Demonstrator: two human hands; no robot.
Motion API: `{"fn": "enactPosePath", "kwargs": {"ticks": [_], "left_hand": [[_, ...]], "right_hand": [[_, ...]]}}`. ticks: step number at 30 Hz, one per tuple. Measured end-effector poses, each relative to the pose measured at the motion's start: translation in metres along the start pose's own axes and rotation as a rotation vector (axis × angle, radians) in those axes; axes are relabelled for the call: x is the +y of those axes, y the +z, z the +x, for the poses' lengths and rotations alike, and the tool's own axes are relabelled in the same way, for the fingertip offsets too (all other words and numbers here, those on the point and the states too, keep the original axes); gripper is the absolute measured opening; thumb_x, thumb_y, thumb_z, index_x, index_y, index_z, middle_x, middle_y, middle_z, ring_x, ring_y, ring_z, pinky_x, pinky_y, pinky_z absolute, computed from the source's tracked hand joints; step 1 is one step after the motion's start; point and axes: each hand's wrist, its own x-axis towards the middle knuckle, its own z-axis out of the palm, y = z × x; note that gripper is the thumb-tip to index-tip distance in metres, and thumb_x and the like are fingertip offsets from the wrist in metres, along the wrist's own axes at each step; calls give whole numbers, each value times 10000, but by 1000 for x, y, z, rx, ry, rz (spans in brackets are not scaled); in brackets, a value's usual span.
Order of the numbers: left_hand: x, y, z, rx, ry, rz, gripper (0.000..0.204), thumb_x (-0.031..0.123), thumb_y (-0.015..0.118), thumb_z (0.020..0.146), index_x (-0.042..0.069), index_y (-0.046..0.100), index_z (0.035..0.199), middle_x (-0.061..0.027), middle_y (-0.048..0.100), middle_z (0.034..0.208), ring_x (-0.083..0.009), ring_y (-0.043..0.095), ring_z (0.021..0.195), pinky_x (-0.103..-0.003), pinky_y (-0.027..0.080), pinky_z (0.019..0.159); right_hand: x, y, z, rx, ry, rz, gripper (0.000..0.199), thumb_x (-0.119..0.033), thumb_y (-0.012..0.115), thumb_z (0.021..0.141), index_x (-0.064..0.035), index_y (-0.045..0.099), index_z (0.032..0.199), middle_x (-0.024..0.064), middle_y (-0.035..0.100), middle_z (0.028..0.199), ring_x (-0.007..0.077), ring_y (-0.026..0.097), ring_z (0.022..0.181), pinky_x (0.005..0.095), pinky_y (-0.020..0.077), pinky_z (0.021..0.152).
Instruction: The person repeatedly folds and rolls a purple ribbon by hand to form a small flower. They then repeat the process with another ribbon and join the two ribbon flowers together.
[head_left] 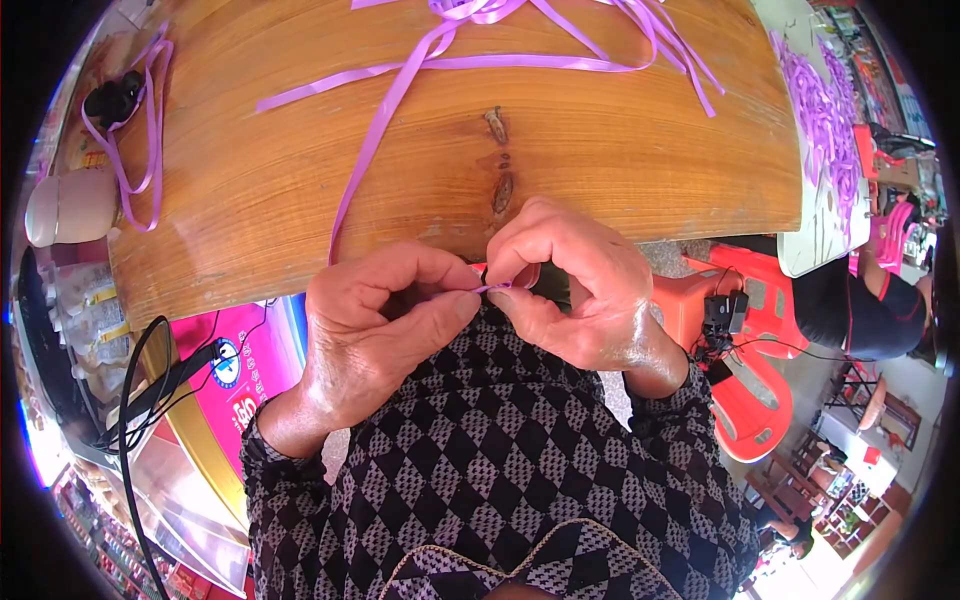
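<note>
In front of my chest, at the near edge of the wooden table (620,170), both hands meet fingertip to fingertip. My left hand (385,325) pinches a narrow purple ribbon (484,290) between thumb and forefinger. Close beside it, my right hand (590,290) pinches the same short bit of ribbon. Most of that piece is hidden by the fingers. A long purple ribbon strand (372,150) runs down the table and passes behind my left hand; whether it is the pinched piece I cannot tell. More loose purple ribbons (470,62) lie at the far side.
A purple ribbon loop (155,140) hangs around a black object (115,100) at the far left. A heap of purple ribbons (825,120) lies on a white surface at the right. Red plastic stools (750,400) and a person in dark clothes (855,310) are right of the table.
</note>
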Motion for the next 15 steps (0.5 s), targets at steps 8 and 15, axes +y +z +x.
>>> {"fn": "enactPosePath", "kwargs": {"ticks": [8,15], "left_hand": [[-2,2,-1,32,-32,24,51,-1,620,780,-8,613,831,22,595,735,-7,497,651,-152,414,573],[-4,4,-2,51,62,90,55,-9,615,778,-10,615,833,6,599,732,-9,504,648,-153,421,570]], "right_hand": [[-2,-1,0,-29,5,40,222,79,685,646,-18,559,802,79,570,771,175,540,673,268,418,588],[0,-1,2,-53,-35,0,233,25,739,642,-37,564,782,63,568,764,159,542,669,258,411,586]]}}
